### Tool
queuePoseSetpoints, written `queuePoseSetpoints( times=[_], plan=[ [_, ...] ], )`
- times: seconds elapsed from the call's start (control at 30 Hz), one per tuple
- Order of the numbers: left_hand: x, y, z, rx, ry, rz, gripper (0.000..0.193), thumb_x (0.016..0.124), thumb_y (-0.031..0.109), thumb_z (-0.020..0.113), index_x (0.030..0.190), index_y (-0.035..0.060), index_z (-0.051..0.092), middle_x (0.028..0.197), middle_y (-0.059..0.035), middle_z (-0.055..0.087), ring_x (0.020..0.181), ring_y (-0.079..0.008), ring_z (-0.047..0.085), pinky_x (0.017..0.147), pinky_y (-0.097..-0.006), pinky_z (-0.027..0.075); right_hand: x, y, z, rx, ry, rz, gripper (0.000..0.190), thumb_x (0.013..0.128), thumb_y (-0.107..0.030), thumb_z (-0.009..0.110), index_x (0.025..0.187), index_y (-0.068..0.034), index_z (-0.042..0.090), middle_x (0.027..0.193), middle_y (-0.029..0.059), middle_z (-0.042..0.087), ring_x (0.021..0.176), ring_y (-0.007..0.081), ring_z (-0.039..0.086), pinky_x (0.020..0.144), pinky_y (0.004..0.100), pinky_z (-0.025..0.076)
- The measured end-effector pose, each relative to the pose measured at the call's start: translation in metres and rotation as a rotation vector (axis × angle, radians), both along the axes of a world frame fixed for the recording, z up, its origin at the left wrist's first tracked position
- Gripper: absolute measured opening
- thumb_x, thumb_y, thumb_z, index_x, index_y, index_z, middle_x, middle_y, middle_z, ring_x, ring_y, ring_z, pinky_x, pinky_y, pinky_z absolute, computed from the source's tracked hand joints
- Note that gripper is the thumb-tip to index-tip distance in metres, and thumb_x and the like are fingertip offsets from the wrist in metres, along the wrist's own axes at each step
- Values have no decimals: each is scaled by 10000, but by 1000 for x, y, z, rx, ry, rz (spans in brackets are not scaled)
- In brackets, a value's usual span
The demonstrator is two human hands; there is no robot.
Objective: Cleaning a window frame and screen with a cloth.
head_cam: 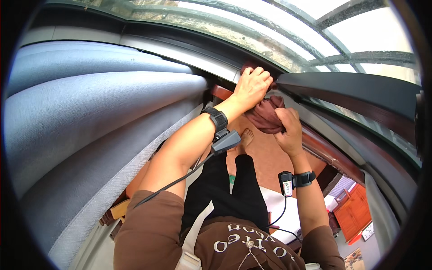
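Observation:
A brown cloth [265,114] hangs bunched between my hands at the window corner. My right hand [288,130] pinches its near end between thumb and fingers. Farther up, my left hand [253,84] is curled over dark reddish cloth against the black window frame [216,42]; it looks like part of the same cloth, but the join is hidden. The fingertips of my left hand are partly out of sight behind the knuckles. Just below that hand lies the white tiled sill [189,54].
Blue-grey curtains [101,101] bulge along the left. A dark sash [351,98] juts in at the right, with metal bars [320,27] beyond the glass. Below are a reddish-brown wooden rail [319,145] and a brown surface [266,152] under my bare foot [248,135]. Cables trail from both wrist straps.

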State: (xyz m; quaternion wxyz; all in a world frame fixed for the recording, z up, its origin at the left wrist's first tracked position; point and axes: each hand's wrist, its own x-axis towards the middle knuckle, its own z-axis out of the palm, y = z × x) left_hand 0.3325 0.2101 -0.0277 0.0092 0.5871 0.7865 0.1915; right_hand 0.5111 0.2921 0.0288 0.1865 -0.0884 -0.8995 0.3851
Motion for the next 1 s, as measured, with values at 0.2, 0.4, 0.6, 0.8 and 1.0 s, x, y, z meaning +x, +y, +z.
queuePoseSetpoints(
  times=[0.2,0.4,0.6,0.8,1.0],
  plan=[
    [-22,-16,9,-214,194,125,212,802,355,661,913,175,654,959,-7,557,996,-206,506,848,-442,373,6,1,-5,-2,-9,-10,432,626,-35,744,1037,-55,612,1013,100,636,878,326,567,791,404,428],
    [-104,-75,19,-112,237,404,234,838,342,646,868,110,663,947,-75,597,1006,-277,548,908,-467,389,-1,-1,10,-21,-18,-4,452,592,-37,728,1030,-71,617,1025,81,626,892,310,553,802,406,424],
    [-59,-42,17,-66,48,266,149,766,217,659,792,70,661,873,-112,614,900,-302,589,818,-447,454,0,-1,8,-12,-11,13,448,594,-52,698,1033,-68,609,1019,95,610,907,322,548,820,407,425],
    [-15,-18,10,-48,-42,11,306,793,268,703,1071,153,650,1017,-26,581,1027,-230,530,958,-410,366,2,-4,6,-25,-8,-8,426,585,-41,674,1002,-48,591,1004,110,604,914,341,541,826,410,413],
    [-89,-73,12,-65,155,184,212,876,303,624,1006,136,639,1008,-29,591,1031,-217,555,1047,-549,312,3,-3,9,1,-44,-45,385,600,-41,700,969,-56,594,974,91,603,879,325,525,818,400,398]
  ],
)
